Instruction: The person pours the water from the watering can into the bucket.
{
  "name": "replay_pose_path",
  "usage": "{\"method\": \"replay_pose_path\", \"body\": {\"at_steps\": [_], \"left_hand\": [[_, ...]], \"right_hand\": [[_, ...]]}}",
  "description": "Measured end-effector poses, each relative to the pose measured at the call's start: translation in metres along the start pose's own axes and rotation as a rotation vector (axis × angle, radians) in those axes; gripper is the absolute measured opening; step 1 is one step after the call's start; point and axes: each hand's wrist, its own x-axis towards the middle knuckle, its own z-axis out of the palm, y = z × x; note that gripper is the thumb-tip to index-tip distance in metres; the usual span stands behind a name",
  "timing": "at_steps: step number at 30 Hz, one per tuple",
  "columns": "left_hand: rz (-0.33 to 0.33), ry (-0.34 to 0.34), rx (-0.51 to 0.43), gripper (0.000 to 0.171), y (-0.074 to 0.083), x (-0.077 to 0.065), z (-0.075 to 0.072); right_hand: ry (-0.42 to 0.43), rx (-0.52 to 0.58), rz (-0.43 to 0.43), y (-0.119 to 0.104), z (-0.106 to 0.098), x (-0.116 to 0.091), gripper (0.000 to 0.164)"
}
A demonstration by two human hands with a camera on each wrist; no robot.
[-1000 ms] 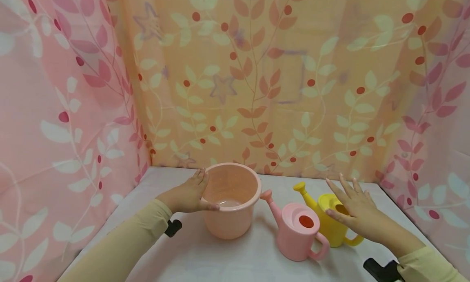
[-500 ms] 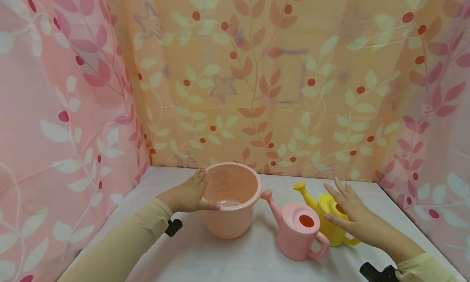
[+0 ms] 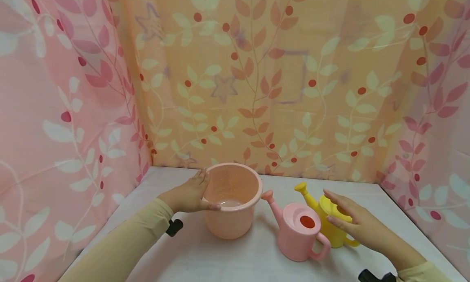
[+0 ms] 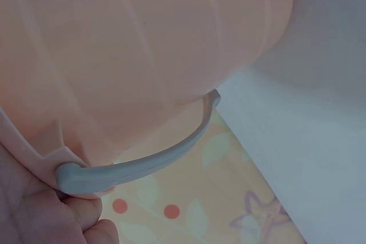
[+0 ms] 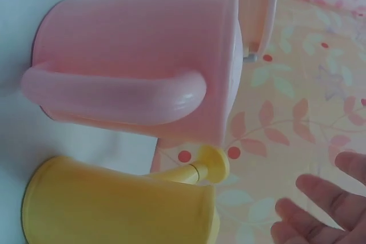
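A peach-pink bucket (image 3: 231, 225) stands upright on the white table. My left hand (image 3: 187, 196) rests against the left side of its rim, thumb along the front and fingers extended towards the back. In the left wrist view, a grey bucket handle (image 4: 137, 170) hangs at the rim beside my fingers. A pink watering can (image 3: 295, 241) stands right of the bucket, spout towards it. Behind it to the right is a yellow watering can (image 3: 332, 233), partly hidden by my right hand (image 3: 363, 225). That hand hovers beside the yellow can, fingers extended and holding nothing.
Leaf-patterned cloth hangs as an orange back wall (image 3: 257, 90) and pink side walls (image 3: 66, 151). The white tabletop (image 3: 205, 261) reaches back to the cloth. Black wrist-camera mounts (image 3: 174, 227) sit at both wrists.
My right hand has lowered slightly and moved a little left near the yellow watering can, its fingers drawing closer together. My left hand, the bucket and both cans have stayed put.
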Motion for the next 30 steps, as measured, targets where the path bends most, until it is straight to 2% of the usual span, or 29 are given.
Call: {"method": "replay_pose_path", "body": {"at_steps": [13,19,30], "left_hand": [[-0.007,-0.001,0.000,0.118,0.001,-0.001,-0.001],[0.000,0.003,0.011,0.118,0.000,0.000,0.000],[0.007,0.004,0.010,0.117,0.000,0.000,0.002]], "right_hand": [[-0.011,0.156,-0.024,0.012,0.014,-0.009,0.045],[-0.062,0.277,-0.018,0.018,0.022,-0.013,0.038],[-0.112,0.457,0.117,0.035,0.044,-0.014,0.037]]}}
